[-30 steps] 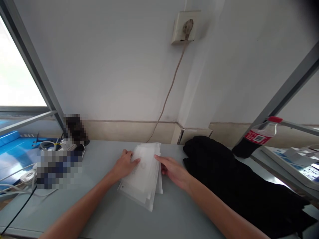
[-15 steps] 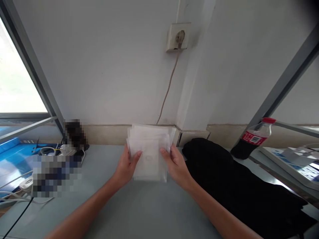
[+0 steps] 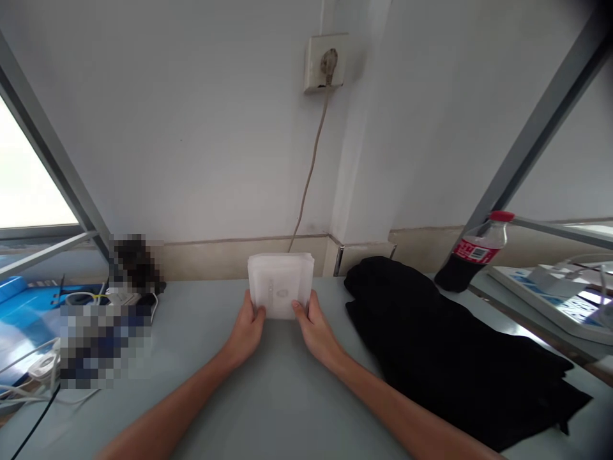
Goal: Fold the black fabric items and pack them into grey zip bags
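A stack of whitish, translucent plastic bags (image 3: 280, 284) stands upright on the grey table (image 3: 272, 396) or just above it; I cannot tell which. My left hand (image 3: 245, 329) grips the stack's left edge, its thumb on the near face. On the opposite edge, my right hand (image 3: 318, 329) holds it in the same way, thumb in front and fingers behind. The bags' edges line up fairly evenly, and faint printing shows through the front one.
Black cloth (image 3: 445, 338) lies to the right, beside a cola bottle (image 3: 474, 252) with a red cap. Farther right is a white power strip (image 3: 550, 300). Cables and a blue mat (image 3: 29, 313) are at the left. A plugged-in wall socket (image 3: 326, 62) sits above.
The bags, fanned unevenly before, now form a neater, more compact stack. Both hands have shifted down to its lower sides. The view has turned slightly.
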{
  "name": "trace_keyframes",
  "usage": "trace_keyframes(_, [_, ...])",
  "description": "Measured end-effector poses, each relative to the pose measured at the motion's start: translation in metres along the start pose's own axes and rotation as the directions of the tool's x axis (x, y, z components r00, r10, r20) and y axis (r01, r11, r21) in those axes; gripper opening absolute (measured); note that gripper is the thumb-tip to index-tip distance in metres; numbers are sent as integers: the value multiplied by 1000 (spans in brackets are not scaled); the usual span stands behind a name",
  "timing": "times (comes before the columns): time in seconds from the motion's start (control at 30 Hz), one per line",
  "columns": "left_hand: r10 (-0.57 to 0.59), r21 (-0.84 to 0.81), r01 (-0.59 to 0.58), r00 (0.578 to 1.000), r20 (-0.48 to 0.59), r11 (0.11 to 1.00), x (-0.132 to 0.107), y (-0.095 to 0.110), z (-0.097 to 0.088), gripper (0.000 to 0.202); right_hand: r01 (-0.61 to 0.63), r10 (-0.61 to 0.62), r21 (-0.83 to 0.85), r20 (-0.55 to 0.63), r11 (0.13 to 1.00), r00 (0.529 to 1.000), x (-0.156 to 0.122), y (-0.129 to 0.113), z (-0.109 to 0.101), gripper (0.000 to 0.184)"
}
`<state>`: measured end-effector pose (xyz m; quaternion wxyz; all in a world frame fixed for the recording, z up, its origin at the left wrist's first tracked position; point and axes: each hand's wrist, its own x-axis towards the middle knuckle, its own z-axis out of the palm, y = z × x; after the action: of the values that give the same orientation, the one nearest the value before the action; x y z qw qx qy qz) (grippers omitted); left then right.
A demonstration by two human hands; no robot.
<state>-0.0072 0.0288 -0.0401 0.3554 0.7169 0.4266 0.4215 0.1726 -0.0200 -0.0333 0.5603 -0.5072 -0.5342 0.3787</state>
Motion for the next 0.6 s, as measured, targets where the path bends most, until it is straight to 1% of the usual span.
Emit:
trace_keyframes(0.07, [15, 20, -14, 1000, -27, 1000, -1, 3, -2, 42, 21, -21, 5, 12, 1000, 1000, -3, -2, 0, 28])
trace_keyframes(0.17, [18, -23, -18, 999, -30, 1000, -3, 6, -4, 39, 34, -34, 4, 23, 999, 999, -5, -6, 0, 20])
trace_keyframes(0.3, [-19, -60, 19, 1000, -13, 998, -3, 0, -2, 33, 31, -31, -6, -11, 1000, 999, -1, -2, -3, 13])
trace_keyframes(0.33, [-23, -55, 22, 1000, -14, 998, -4, -2, -1, 32, 37, -37, -6, -19, 999, 999, 1, -1, -4, 13])
trace_keyframes(0.4, [-17, -34, 16, 999, -28, 999, -5, -5, 0, 33, 48, -48, -9, -26, 999, 999, 2, 0, -5, 20])
trace_keyframes(0.5, [-1, 12, 1, 999, -53, 1000, -8, -5, 0, 40, 50, -50, -15, -21, 999, 999, 1, 0, -5, 32])
trace_keyframes(0.6, [11, 39, -9, 998, -57, 999, -11, -2, -1, 48, 53, -54, -16, -22, 998, 998, 1, 0, -3, 35])
